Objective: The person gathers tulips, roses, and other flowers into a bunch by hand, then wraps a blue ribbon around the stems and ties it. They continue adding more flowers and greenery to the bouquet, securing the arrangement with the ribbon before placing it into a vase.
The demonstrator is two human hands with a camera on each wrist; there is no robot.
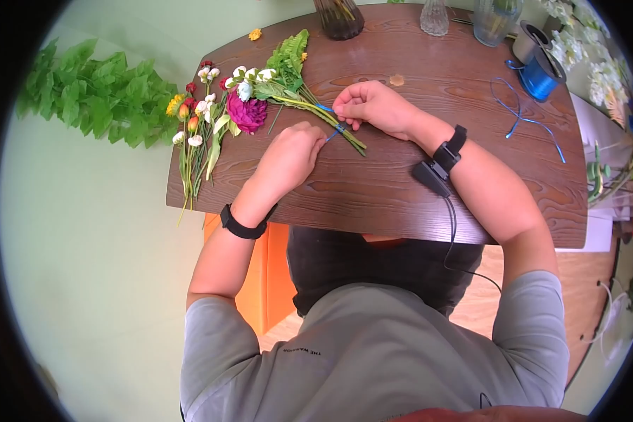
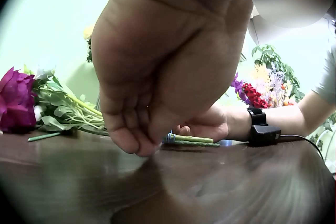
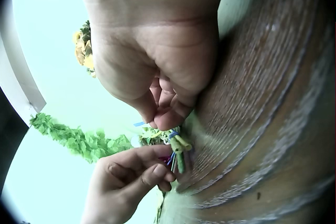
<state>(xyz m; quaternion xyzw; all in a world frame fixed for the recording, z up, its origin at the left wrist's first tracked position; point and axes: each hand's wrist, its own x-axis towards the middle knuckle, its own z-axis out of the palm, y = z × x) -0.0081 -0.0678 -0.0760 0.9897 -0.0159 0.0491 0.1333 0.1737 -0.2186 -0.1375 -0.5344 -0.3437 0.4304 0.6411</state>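
Note:
A bouquet of artificial flowers lies on the dark wooden table, with a purple bloom [image 1: 247, 112], white blossoms and a green fern leaf [image 1: 288, 58] at its head. Blue ribbon [image 1: 340, 129] is wound round its bundled stems [image 1: 354, 142]. On the near side, my left hand [image 1: 288, 158] pinches one ribbon end between thumb and fingers. Across the stems, my right hand [image 1: 378, 109] pinches the other end, a bit of blue [image 3: 140, 124] showing at its fingertips. The left wrist view shows the left fingers low over the tabletop, hiding part of the stems.
Loose flower stems [image 1: 190, 165] lie at the table's left edge, beside a green leaf garland [image 1: 98, 95]. A blue ribbon spool [image 1: 541, 74] stands back right, a loose strand [image 1: 517, 116] near it. Glass vases [image 1: 496, 21] line the back. A cable [image 1: 454, 232] hangs from the right wrist.

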